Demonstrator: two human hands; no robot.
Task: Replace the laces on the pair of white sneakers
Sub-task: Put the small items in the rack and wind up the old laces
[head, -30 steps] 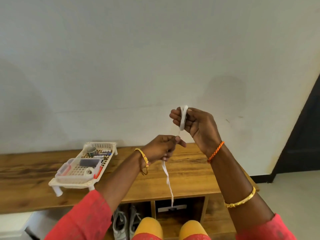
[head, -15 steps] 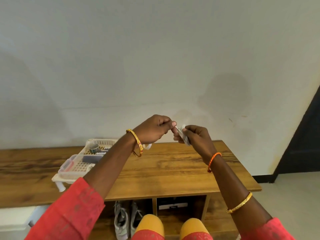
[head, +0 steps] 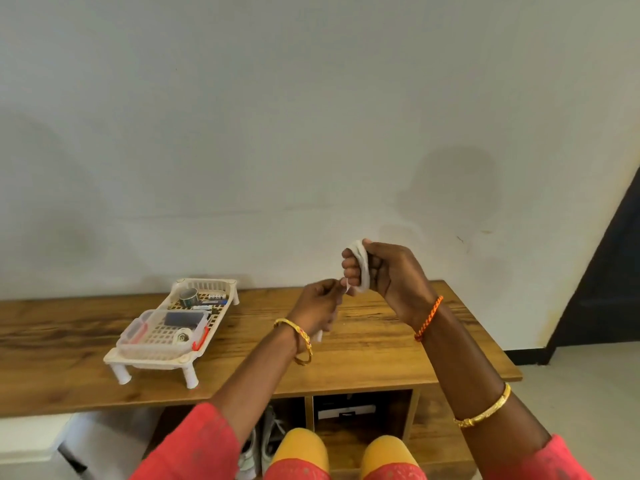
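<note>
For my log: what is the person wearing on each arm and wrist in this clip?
Both arms are bare from coral-red sleeves, left and right, bunched above the elbows. The left hand has gold bangles with red accents at its wrist. The right hand has a braided orange-red thread at its wrist and a plain gold bangle further up the forearm.

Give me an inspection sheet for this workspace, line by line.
Surface: wooden bench top, cubbies below.
Job's things: white lace wound round right hand; its end pinched by left hand; white sneakers in the cubby under the bench.
Clutter: white plastic tray holding a clear box, a tape roll and small items.
Grippers: both hands hold the lace above the bench.
Cables: nothing seen.
Surroundings: pale wall, dark doorway on the right.
</note>
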